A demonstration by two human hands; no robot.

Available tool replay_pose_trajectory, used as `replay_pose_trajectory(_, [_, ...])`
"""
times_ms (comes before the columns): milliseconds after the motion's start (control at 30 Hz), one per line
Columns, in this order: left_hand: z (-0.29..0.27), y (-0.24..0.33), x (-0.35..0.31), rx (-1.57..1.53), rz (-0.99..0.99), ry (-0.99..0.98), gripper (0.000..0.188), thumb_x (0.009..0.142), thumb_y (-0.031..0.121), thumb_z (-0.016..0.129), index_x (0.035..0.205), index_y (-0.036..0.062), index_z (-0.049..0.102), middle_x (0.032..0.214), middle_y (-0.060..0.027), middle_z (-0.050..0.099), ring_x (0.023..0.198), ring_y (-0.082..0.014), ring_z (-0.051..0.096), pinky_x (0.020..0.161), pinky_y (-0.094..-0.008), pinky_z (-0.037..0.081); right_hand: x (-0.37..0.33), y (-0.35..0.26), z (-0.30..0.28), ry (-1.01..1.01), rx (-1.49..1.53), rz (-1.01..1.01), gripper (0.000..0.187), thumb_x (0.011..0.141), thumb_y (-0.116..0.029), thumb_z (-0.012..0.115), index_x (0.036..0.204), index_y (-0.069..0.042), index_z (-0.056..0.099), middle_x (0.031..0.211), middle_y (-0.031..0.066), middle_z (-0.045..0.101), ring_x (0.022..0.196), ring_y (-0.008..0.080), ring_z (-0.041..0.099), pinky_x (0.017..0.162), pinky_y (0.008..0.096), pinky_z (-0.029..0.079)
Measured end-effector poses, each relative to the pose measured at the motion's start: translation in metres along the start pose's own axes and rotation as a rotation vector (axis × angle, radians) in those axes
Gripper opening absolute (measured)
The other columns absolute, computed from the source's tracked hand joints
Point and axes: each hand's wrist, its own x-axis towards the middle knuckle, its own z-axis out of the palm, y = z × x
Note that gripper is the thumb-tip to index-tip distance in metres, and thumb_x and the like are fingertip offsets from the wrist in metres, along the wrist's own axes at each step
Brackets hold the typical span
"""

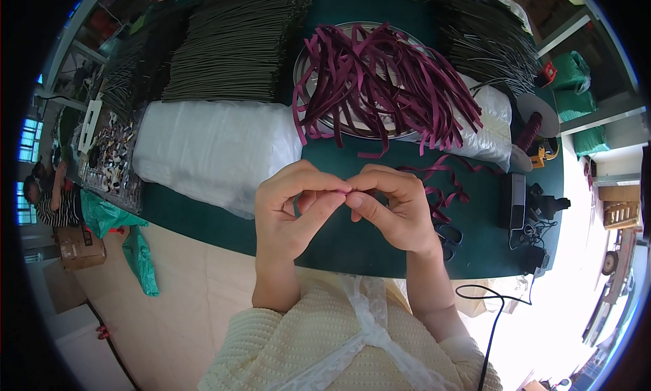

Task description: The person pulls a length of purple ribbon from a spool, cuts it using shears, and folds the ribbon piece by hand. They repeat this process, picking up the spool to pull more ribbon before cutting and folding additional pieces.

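Maroon ribbon (348, 188), a short strip of it, is pinched between both hands just above the near edge of the green counter (352, 245). The left hand (291, 208) has its grip closed on one end, thumb and forefinger pressed together, and the right hand (393, 208) is closed on the other end the same way, so the fingertips of the two hands nearly touch and only a sliver of ribbon shows between them.

Beyond the hands, a round metal tray (352, 130) holds a loose heap of cut ribbon strips (386, 79) in the same maroon, some trailing over its rim. A few loose strips (444, 184) lie on the counter just right of the right hand, near a pair of scissors (449, 240). A white plastic-wrapped bundle (210, 147) sits to the left, with stacks of dark flat pieces (237, 45) behind it.

As for what could go wrong (a judgement only): the strip is narrow and looks slippery, and with so little of it caught, either pinch could let it slide out and drop to the floor. Pulling unevenly could twist or crease it. The strips hanging over the tray rim could be snagged by a sleeve and dragged off.
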Motion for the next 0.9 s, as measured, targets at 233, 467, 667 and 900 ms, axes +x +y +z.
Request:
replay_pose_trajectory(233, [0.000,-0.002,0.000,-0.168,-0.003,0.076,0.012,0.071,-0.005,0.064,0.083,-0.0017,0.065,0.072,-0.0029,0.055,0.059,-0.0058,0.042,0.053,-0.0189,0.029,-0.004,0.003,-0.002,0.083,-0.058,-0.030,0.012,0.080,-0.005,0.066,0.090,0.001,0.065,0.074,0.0056,0.059,0.063,0.0085,0.057,0.056,0.0205,0.045])
replay_pose_trajectory(467, [-0.003,-0.006,-0.001,-0.235,0.016,0.142,0.011,0.073,-0.007,0.063,0.083,-0.0028,0.064,0.072,-0.0028,0.054,0.061,-0.0057,0.042,0.053,-0.0186,0.029,-0.007,0.007,-0.005,0.128,-0.088,-0.015,0.012,0.079,-0.005,0.067,0.090,-0.001,0.067,0.073,0.0045,0.059,0.061,0.0070,0.054,0.054,0.0197,0.043])
replay_pose_trajectory(667, [-0.009,-0.009,-0.003,-0.292,-0.005,0.200,0.008,0.075,-0.003,0.062,0.083,-0.0033,0.062,0.070,-0.0021,0.051,0.063,-0.0065,0.042,0.056,-0.0182,0.029,-0.009,0.007,-0.007,0.118,-0.245,-0.054,0.012,0.078,-0.003,0.067,0.089,0.000,0.067,0.071,0.0045,0.057,0.059,0.0081,0.053,0.050,0.0204,0.041])
replay_pose_trajectory(900, [-0.027,-0.016,-0.004,-0.379,-0.001,0.287,0.009,0.078,0.001,0.058,0.085,-0.0033,0.059,0.073,-0.0035,0.051,0.063,-0.0068,0.040,0.055,-0.0193,0.027,-0.014,0.006,-0.011,0.128,-0.310,-0.049,0.009,0.077,-0.002,0.067,0.084,0.002,0.065,0.072,0.0056,0.057,0.057,0.0097,0.053,0.050,0.0222,0.042])
